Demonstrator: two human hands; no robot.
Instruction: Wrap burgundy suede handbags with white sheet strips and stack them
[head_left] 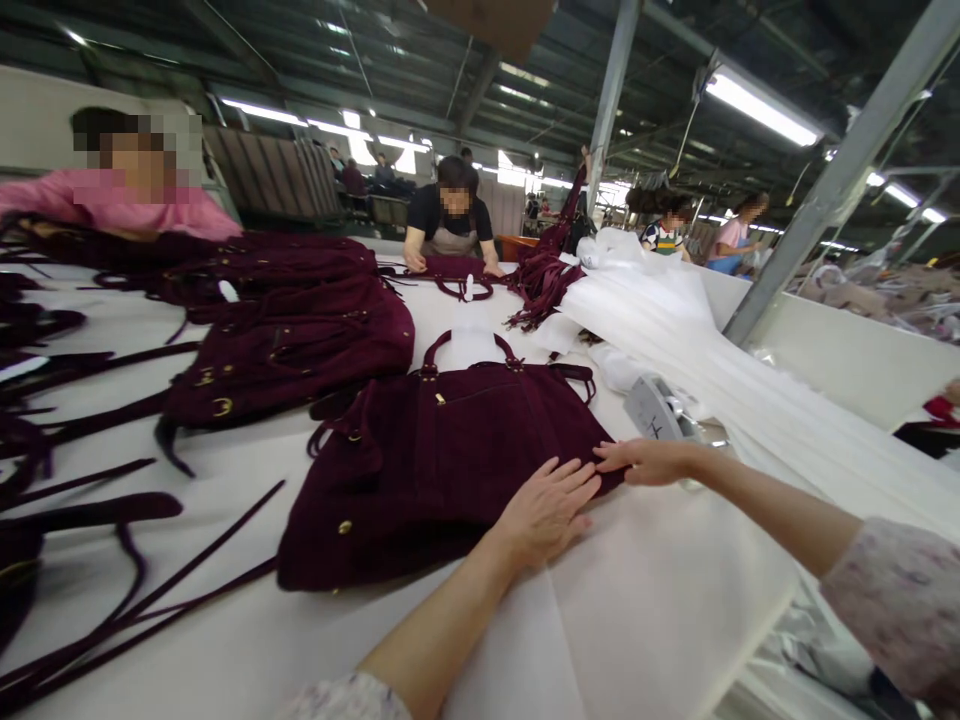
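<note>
A dark burgundy handbag (465,465) lies flat on the white table in front of me, its two handles pointing away and brass-coloured studs showing. My left hand (546,512) rests palm down on the bag's lower right part, fingers spread. At the bag's right corner, the outstretched fingertips of my right hand (646,462) touch the edge. Neither hand is wrapped around anything. Just beyond my right hand sits a grey object (654,408) with a dark mark on it; its kind is unclear.
More burgundy bags (300,345) and loose straps (217,545) cover the left side. A bundle of burgundy straps (544,280) lies farther back. White sheeting (675,320) is heaped to the right, near a metal post (840,170). Co-workers stand across the table, one handling a bag.
</note>
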